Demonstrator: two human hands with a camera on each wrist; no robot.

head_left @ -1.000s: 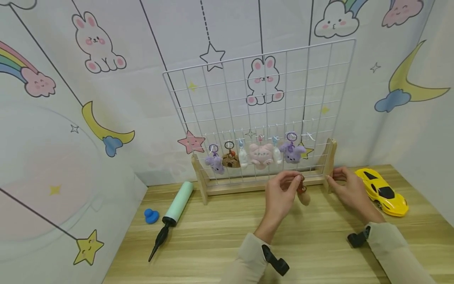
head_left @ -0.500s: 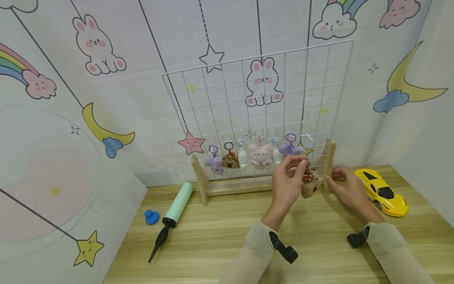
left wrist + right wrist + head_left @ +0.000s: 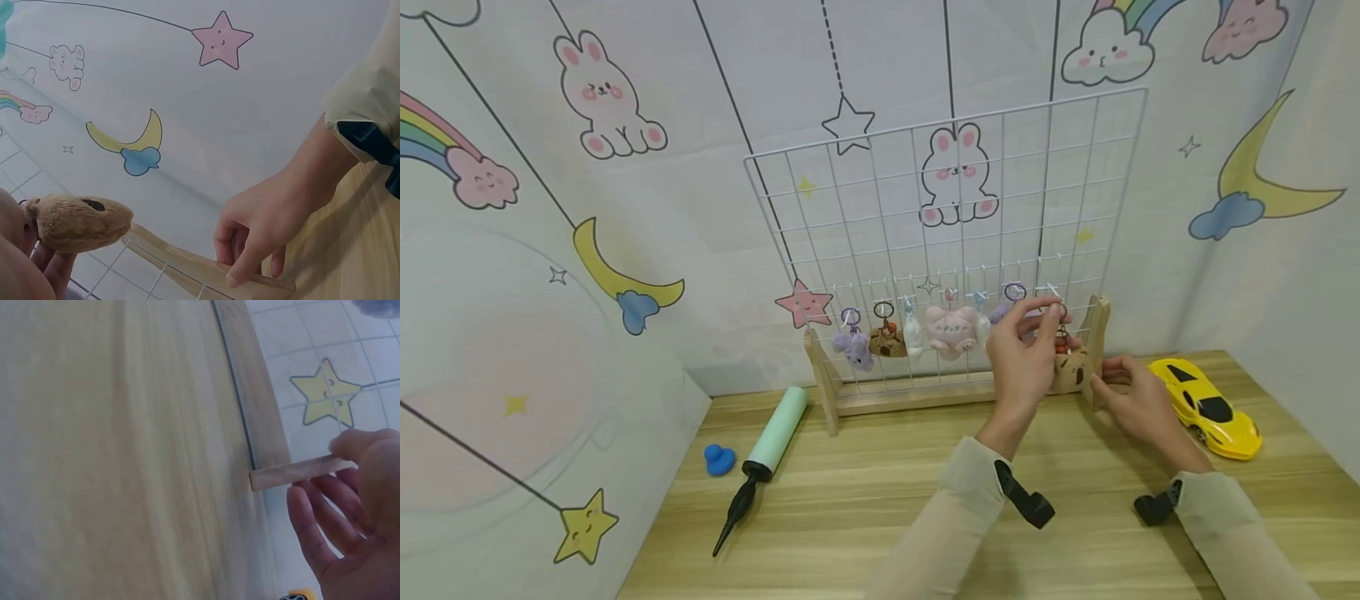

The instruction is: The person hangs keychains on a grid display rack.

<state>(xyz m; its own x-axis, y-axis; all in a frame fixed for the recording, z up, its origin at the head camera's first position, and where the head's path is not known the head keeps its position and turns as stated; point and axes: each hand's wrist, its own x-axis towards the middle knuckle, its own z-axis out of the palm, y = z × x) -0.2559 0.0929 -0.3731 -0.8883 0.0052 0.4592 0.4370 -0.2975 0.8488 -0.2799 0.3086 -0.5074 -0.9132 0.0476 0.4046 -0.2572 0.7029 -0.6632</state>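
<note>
My left hand pinches the ring of a brown plush keychain in front of the right end of the white wire grid rack. The plush hangs below the fingers, near a white hook; in the left wrist view the fuzzy brown plush has a dark oval patch. My right hand holds the right wooden upright of the stand. In the right wrist view, thumb and fingers lie on either side of this wooden piece. Purple plush is partly hidden behind my left hand.
Several charms hang in a row, among them a pink plush, a brown plush and a purple plush. A yellow toy car stands right of my right hand. A green pump and a blue knob-shaped piece lie left.
My left hand has moved up and to the right with the brown plush keychain, from low before the rack to the hook at its right end. My right hand stays on the upright.
</note>
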